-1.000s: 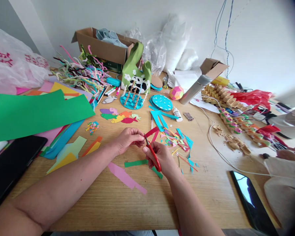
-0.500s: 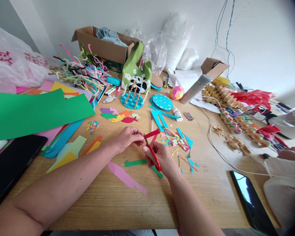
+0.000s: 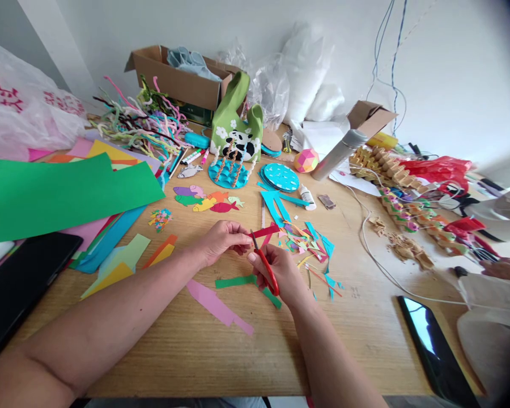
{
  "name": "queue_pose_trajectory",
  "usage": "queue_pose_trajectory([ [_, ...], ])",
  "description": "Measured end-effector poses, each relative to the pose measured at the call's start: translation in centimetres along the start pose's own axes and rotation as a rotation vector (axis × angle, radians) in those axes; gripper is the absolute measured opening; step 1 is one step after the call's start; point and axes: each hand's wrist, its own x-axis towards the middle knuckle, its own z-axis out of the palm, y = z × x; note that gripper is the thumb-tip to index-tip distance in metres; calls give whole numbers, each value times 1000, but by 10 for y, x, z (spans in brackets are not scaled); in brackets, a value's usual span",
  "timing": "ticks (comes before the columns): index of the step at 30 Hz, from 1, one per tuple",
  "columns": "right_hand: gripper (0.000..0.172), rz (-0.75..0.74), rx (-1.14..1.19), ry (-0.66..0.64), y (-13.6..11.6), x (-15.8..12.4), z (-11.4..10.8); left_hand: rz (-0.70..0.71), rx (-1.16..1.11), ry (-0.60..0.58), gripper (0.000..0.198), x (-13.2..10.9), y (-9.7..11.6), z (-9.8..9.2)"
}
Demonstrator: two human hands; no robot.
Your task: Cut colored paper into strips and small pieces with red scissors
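My left hand (image 3: pixel 228 241) pinches a narrow strip of red paper (image 3: pixel 266 232), which sticks out to the right past the fingertips. My right hand (image 3: pixel 280 269) is closed round the red handles of a pair of scissors (image 3: pixel 267 266). The blades point up and left and meet the strip close to my left fingers. Beneath my hands lie a green paper strip (image 3: pixel 234 281) and a pink paper piece (image 3: pixel 215 306). Colourful paper scraps (image 3: pixel 306 243) are scattered right of the scissors. Beyond my left hand, paper fish (image 3: pixel 208 199) in several colours overlap beside a small heap of confetti bits (image 3: pixel 160 219).
Coloured paper sheets (image 3: pixel 68 195) and a black tablet-like device (image 3: pixel 29 283) lie at left. Behind stand a green panda bag (image 3: pixel 238 127), blue discs (image 3: pixel 281 177), a glue bottle (image 3: pixel 307 198) and a silver flask (image 3: pixel 340 154). A phone (image 3: pixel 433 345) and white cable (image 3: pixel 374 260) lie at right, near another person's hand (image 3: pixel 505 269).
The red strip has shifted slightly and now sits at a flatter angle over the blades. Both hands stay almost in place.
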Motion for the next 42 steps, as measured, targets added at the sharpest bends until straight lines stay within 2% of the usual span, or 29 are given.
queue_pose_trajectory([
  [7,46,-21,-25,-6,2,0,-1,13,-37,39,15,0,-2,1],
  [19,47,-9,-21,-31,0,0,-1,2,-30,25,14,0,0,1],
  [29,40,-34,24,-26,-3,-2,-1,-10,-117,8,17,1,-3,-4],
  [33,42,-53,56,-12,-1,-2,0,5,-71,-29,17,1,-5,-2],
  [42,41,-43,57,-34,2,1,0,28,-37,6,17,0,-6,3],
])
